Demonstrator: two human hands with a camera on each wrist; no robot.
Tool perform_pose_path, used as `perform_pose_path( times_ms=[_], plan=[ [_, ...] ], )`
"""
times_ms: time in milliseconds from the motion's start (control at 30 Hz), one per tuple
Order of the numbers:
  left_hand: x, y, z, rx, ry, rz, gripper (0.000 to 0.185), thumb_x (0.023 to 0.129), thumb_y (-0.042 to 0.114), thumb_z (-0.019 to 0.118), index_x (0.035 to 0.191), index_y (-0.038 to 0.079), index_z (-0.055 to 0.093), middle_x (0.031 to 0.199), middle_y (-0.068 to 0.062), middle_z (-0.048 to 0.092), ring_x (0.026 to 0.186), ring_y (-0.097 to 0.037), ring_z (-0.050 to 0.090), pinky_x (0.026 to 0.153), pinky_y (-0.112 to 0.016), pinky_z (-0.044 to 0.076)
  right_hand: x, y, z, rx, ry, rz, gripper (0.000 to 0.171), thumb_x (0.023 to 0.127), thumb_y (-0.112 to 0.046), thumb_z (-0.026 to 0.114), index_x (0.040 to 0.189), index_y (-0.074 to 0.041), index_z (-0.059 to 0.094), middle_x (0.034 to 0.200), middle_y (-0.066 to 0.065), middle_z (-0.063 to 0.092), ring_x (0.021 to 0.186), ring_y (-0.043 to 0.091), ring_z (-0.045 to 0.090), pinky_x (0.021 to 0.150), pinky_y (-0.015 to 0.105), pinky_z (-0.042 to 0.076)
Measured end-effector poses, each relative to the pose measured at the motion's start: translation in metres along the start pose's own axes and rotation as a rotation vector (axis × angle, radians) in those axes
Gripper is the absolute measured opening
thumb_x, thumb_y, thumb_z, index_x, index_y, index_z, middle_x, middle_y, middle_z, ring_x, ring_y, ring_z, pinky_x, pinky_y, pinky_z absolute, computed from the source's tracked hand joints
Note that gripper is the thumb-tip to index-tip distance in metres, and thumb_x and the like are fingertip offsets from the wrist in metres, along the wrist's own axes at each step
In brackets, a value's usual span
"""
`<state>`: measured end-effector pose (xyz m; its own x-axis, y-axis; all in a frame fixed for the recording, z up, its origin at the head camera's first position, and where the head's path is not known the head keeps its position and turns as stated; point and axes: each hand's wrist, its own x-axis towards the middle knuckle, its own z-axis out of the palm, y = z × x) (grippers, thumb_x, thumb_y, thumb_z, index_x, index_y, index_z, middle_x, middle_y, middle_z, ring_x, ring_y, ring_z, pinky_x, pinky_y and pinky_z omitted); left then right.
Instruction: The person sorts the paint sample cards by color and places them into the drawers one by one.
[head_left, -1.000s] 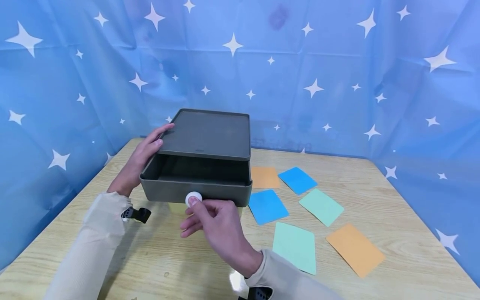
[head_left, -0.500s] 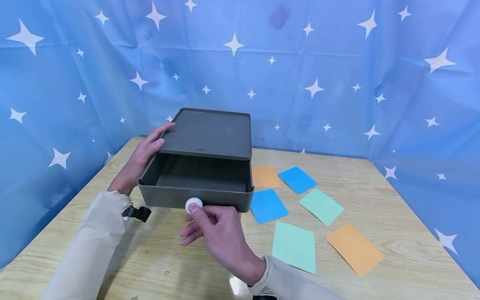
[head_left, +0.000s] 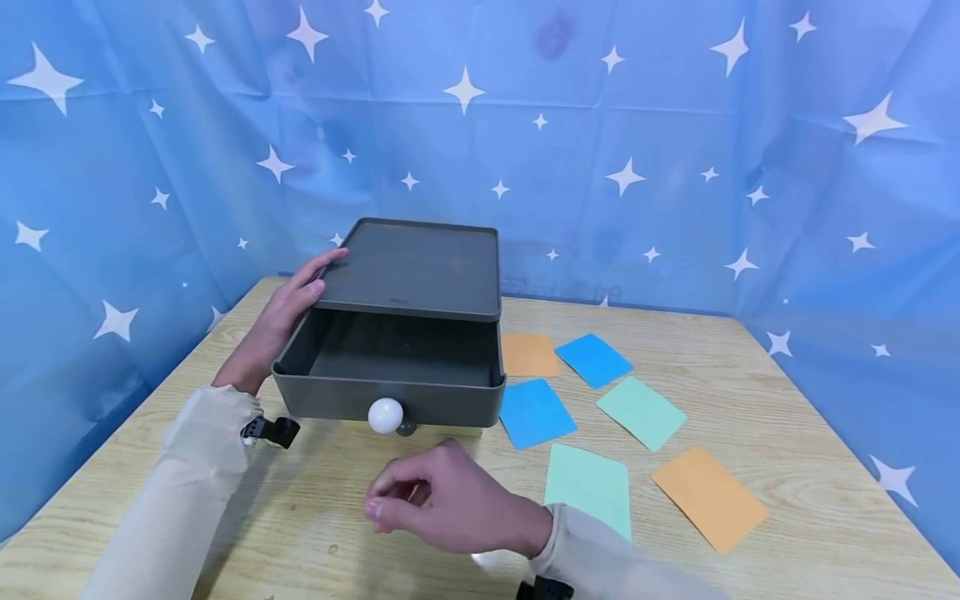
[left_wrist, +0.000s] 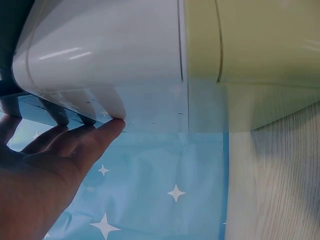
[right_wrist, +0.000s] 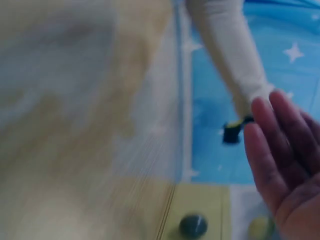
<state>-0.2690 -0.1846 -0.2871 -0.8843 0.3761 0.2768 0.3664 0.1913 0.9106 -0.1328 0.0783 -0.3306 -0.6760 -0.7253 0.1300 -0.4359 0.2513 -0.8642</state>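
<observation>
A small chest of drawers with a dark grey top (head_left: 420,268) stands on the table, its dark grey upper drawer (head_left: 322,398) pulled out with nothing seen inside. A round white knob (head_left: 385,415) is on that drawer's front. Below it, the left wrist view shows a white drawer body (left_wrist: 110,45) and a yellow one (left_wrist: 265,40). My left hand (head_left: 281,310) rests along the chest's left side, fingers extended and fingertips against the wall. My right hand (head_left: 453,500) holds nothing; it is in front of and below the knob, fingers loosely bent.
Orange, blue and green paper cards lie on the wooden table (head_left: 697,375) to the right, the nearest green card (head_left: 588,487) by my right wrist. A dark knob (right_wrist: 193,226) shows on the yellow drawer. A blue starry curtain (head_left: 570,150) hangs behind.
The upper drawer has slid out further toward me. My right hand has let go of the white knob and moved down and back. My left hand has stayed at the chest's side.
</observation>
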Motion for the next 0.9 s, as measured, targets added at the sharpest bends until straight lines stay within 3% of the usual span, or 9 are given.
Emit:
perform_pose_path(
  times_ms=[100,200,300,400,567,700,767,900],
  plan=[
    [0.0,0.0,0.001,-0.012,-0.006,0.007,0.052,0.107,0.044,0.032,0.158,0.038,0.024,0.167,0.002,0.015,0.145,-0.031,0.029,0.098,-0.035,0.045,-0.005,0.014,-0.013,-0.111,-0.1,-0.043,0.019,0.101,-0.024,0.061,0.102,-0.011,0.075,0.093,0.003,0.076,0.081,-0.012,0.063,0.075,0.016,0.056],
    [0.001,-0.001,0.001,-0.022,-0.011,0.011,0.052,0.107,0.043,0.032,0.158,0.037,0.024,0.167,0.002,0.014,0.145,-0.03,0.029,0.098,-0.033,0.045,-0.012,0.03,-0.028,-0.237,-0.141,-0.091,0.017,0.101,-0.026,0.062,0.102,-0.015,0.074,0.092,-0.002,0.076,0.082,-0.012,0.063,0.074,0.014,0.054],
    [0.001,0.0,0.002,-0.017,-0.01,0.015,0.052,0.107,0.043,0.032,0.158,0.036,0.024,0.167,0.002,0.014,0.145,-0.031,0.028,0.101,-0.04,0.044,-0.02,0.048,-0.046,-0.359,-0.122,-0.149,0.016,0.1,-0.027,0.063,0.1,-0.015,0.074,0.09,-0.005,0.076,0.079,-0.011,0.063,0.071,0.012,0.053],
    [0.002,-0.001,0.003,0.0,-0.01,0.023,0.052,0.107,0.043,0.033,0.158,0.036,0.024,0.168,0.002,0.013,0.148,-0.032,0.025,0.108,-0.056,0.038,-0.028,0.065,-0.068,-0.469,-0.052,-0.149,0.016,0.098,-0.027,0.067,0.098,-0.014,0.076,0.086,-0.006,0.076,0.075,-0.01,0.064,0.067,0.01,0.051],
    [0.001,-0.002,0.001,0.04,0.005,0.028,0.052,0.106,0.039,0.037,0.158,0.035,0.027,0.169,0.004,0.01,0.153,-0.032,0.014,0.115,-0.072,0.019,-0.037,0.086,-0.102,-0.62,0.133,0.014,0.021,0.091,-0.034,0.074,0.095,-0.013,0.076,0.085,-0.005,0.076,0.075,0.001,0.067,0.067,0.018,0.053],
    [0.001,-0.003,-0.001,0.064,0.024,0.017,0.051,0.106,0.038,0.04,0.156,0.036,0.03,0.169,0.005,0.01,0.155,-0.03,0.01,0.117,-0.073,0.012,-0.039,0.094,-0.119,-0.79,0.248,0.219,0.044,0.083,-0.045,0.079,0.109,-0.01,0.072,0.103,0.003,0.073,0.091,0.019,0.067,0.079,0.035,0.056],
    [0.0,-0.003,-0.001,0.068,0.033,0.009,0.05,0.106,0.039,0.041,0.155,0.037,0.032,0.169,0.006,0.012,0.155,-0.029,0.011,0.118,-0.071,0.012,-0.038,0.096,-0.121,-0.851,0.258,0.34,0.061,0.08,-0.051,0.08,0.121,-0.008,0.067,0.114,0.01,0.068,0.1,0.028,0.063,0.084,0.043,0.055],
    [-0.001,-0.003,-0.002,0.073,0.046,0.006,0.049,0.106,0.039,0.041,0.154,0.037,0.033,0.168,0.006,0.016,0.154,-0.027,0.015,0.119,-0.068,0.016,-0.031,0.096,-0.118,-0.897,0.231,0.549,0.091,0.074,-0.063,0.079,0.141,-0.009,0.05,0.127,0.022,0.055,0.108,0.04,0.053,0.08,0.05,0.055]
  ],
)
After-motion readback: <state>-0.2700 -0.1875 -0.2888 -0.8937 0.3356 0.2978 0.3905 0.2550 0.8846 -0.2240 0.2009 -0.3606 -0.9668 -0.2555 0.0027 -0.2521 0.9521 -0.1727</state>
